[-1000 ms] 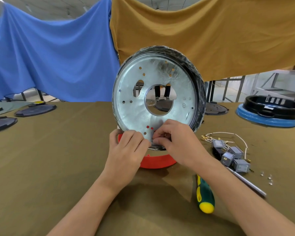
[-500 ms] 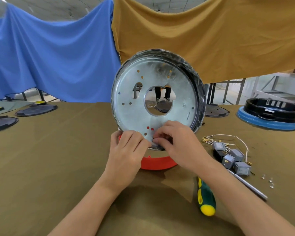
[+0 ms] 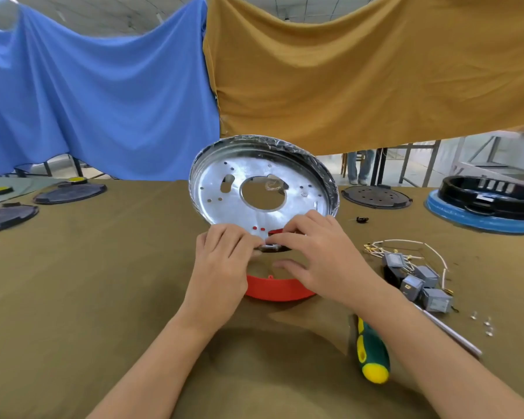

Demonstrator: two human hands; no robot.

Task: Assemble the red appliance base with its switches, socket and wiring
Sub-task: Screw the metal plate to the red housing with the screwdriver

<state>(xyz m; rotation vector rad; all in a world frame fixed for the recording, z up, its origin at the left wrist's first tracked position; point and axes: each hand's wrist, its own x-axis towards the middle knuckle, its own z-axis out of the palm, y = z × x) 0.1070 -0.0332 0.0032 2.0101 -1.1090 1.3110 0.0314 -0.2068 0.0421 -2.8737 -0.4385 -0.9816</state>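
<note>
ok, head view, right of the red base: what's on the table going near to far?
Screwdriver → grey switches → white wiring → small black part → dark perforated disc.

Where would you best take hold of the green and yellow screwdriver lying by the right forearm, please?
Probably by the thick green handle, coming from above and from the near side: the yellow-capped butt end points towards the person, while the right forearm crosses over the far end and hides the shaft.
</note>
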